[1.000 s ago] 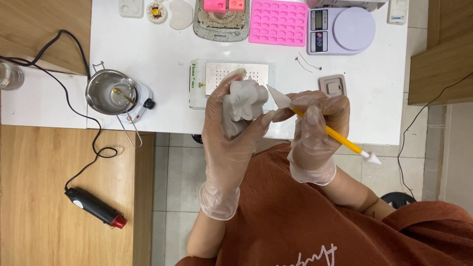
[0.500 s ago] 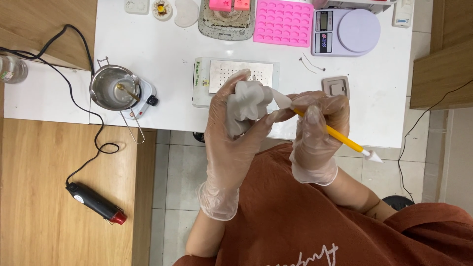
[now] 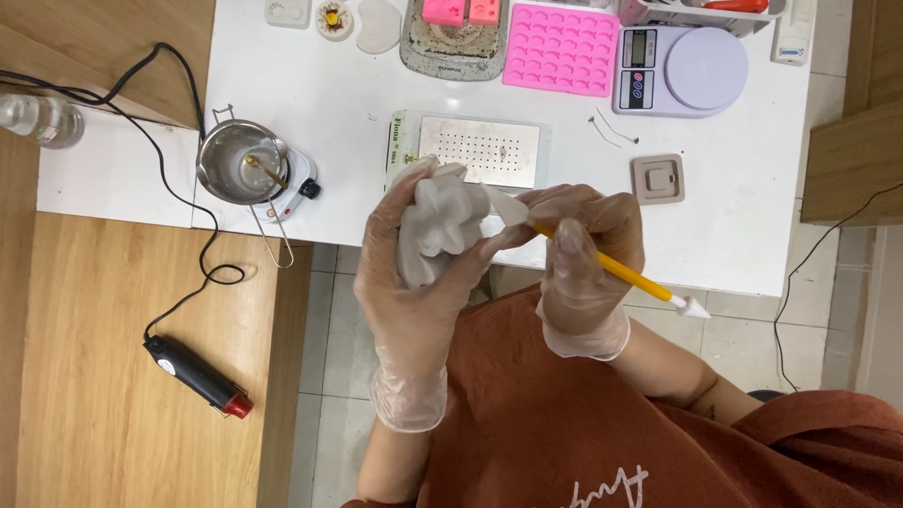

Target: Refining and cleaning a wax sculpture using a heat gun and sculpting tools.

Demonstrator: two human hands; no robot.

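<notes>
Bright, even overhead light; white table (image 3: pixel 752 216) near blown out at 1 o'clock. Soft shadows under both gloved hands (no hard edges). Sharp focus throughout, slight wide-angle bend twd the corners, no motion blur.

Your left hand (image 3: pixel 414 282), in a thin clear glove, is raised palm toward you with its fingers (image 3: pixel 451 179) curled closed around what it holds. Your right hand (image 3: pixel 583 254), gloved the same way, sits just beside it, fingers pinched shut in a pen-like grip. Both forearms angle up from your lap, wrists near each other.
</notes>
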